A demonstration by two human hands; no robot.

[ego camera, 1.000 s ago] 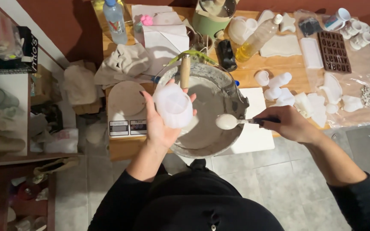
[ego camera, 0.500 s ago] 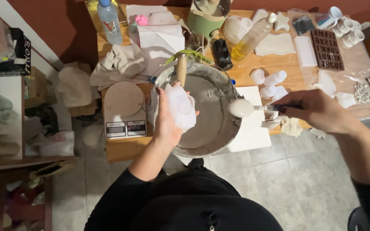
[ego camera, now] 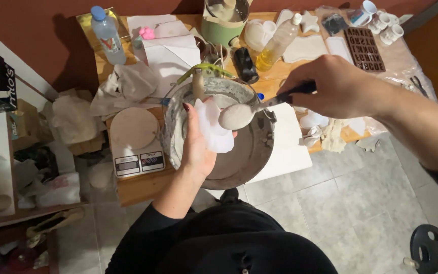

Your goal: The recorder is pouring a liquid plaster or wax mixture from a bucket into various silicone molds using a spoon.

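Observation:
My left hand [ego camera: 194, 147] holds a white, soft mould [ego camera: 213, 125] over a grey metal bowl [ego camera: 252, 157] smeared with pale wet mix. A wooden handle [ego camera: 196, 83] leans at the bowl's far rim. My right hand [ego camera: 335, 86] grips the dark handle of a spoon [ego camera: 235, 116]. The spoon is heaped with grey-white paste and hovers right at the mould's upper edge. Both hands are above the bowl at the table's near edge.
A kitchen scale [ego camera: 134, 139] stands left of the bowl on the wooden table [ego camera: 143, 187]. Behind are a water bottle [ego camera: 107, 34], white paper, a green container [ego camera: 224, 25], an oil bottle [ego camera: 277, 45], a brown letter mould [ego camera: 365, 49], small cups and white cast pieces. Tiled floor lies below.
My right hand has brought the loaded spoon in from the right side of the bowl to the mould. My left hand stays over the bowl with the mould.

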